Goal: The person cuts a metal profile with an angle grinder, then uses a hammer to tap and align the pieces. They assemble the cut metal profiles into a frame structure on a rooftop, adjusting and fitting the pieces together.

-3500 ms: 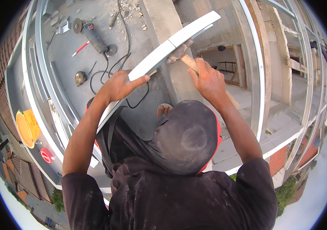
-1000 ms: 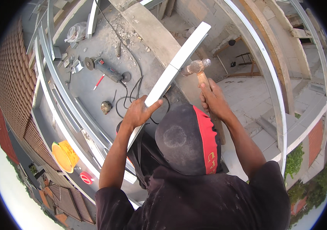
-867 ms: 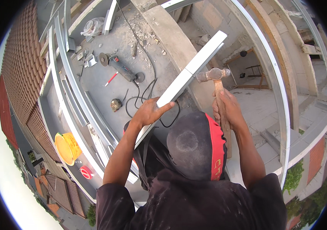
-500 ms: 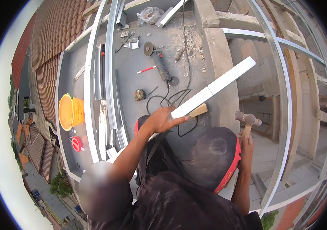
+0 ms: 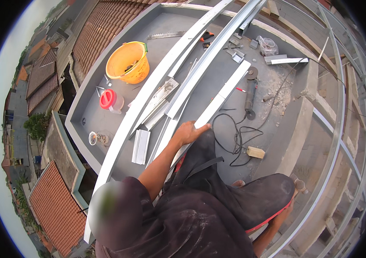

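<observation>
My left hand (image 5: pixel 190 132) is closed around a long, light metal channel (image 5: pixel 224 94), which slants up and away to the right over my knee. A line crosses the channel's bright face partway along. Low at the right, my right hand (image 5: pixel 282 213) shows only in part behind my bent knee. Beyond the knee sticks out the head of a hammer (image 5: pixel 300 185), the one this hand grips; the handle is hidden. A pale wooden block (image 5: pixel 255 152) lies on the grey floor past my knees. Farther off rests an angle grinder (image 5: pixel 250 96) with its black cord looped beside it.
Long metal profiles (image 5: pixel 148 101) run diagonally on my left. Beyond them stand a yellow bucket (image 5: pixel 128 64) and a red-lidded container (image 5: pixel 111 101); a handsaw (image 5: pixel 166 35) lies farther off. Rubble (image 5: pixel 279 92) and a low concrete wall (image 5: pixel 294 133) are at right, with open framing beyond.
My view has turned leftward, bringing the bucket and roofs further in. The channel now points more steeply away from me. The hammer has dropped lower, partly behind my knee.
</observation>
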A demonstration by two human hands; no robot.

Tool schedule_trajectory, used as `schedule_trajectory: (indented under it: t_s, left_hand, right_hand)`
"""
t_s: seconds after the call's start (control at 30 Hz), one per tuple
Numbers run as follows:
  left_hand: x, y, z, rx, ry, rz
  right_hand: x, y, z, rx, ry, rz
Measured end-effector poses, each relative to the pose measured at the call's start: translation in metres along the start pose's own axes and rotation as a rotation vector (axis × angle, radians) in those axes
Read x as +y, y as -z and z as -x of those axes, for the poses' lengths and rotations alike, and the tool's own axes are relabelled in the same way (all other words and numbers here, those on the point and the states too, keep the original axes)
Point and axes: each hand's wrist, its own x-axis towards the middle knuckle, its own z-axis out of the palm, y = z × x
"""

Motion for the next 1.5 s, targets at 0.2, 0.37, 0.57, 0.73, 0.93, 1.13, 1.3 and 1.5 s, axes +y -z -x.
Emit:
schedule_trajectory:
  t_s: [0.2,0.37,0.57,0.73,0.93,1.13,1.3,1.5]
  left_hand:
    - [-0.086,-0.01,-0.04,0.046,0.048,0.054]
    - [-0.12,-0.028,-0.068,0.033,0.043,0.03]
    - [-0.165,-0.066,-0.095,0.232,-0.003,0.026]
    - [-0.145,-0.064,-0.109,-0.009,0.231,-0.037]
    - [-0.163,-0.09,-0.138,0.03,0.328,-0.115]
    - [-0.136,-0.079,-0.171,0.126,0.298,-0.163]
    - [-0.116,-0.096,-0.168,0.292,0.182,-0.347]
    - [-0.115,-0.1,-0.171,0.304,0.157,-0.406]
  right_hand:
    - [-0.024,0.01,0.03,0.001,0.151,0.394]
    - [-0.079,-0.03,0.016,-0.037,0.31,0.469]
    - [-0.11,-0.146,-0.065,-0.379,0.182,0.554]
    - [-0.035,-0.239,-0.163,-0.752,0.424,0.734]
    - [0.025,-0.318,-0.213,-0.99,0.384,0.807]
    - [0.061,-0.377,-0.26,-0.996,0.47,0.813]
    - [0.079,-0.43,-0.298,-0.983,0.673,0.816]
    - [0.101,-0.463,-0.321,-0.984,1.026,0.829]
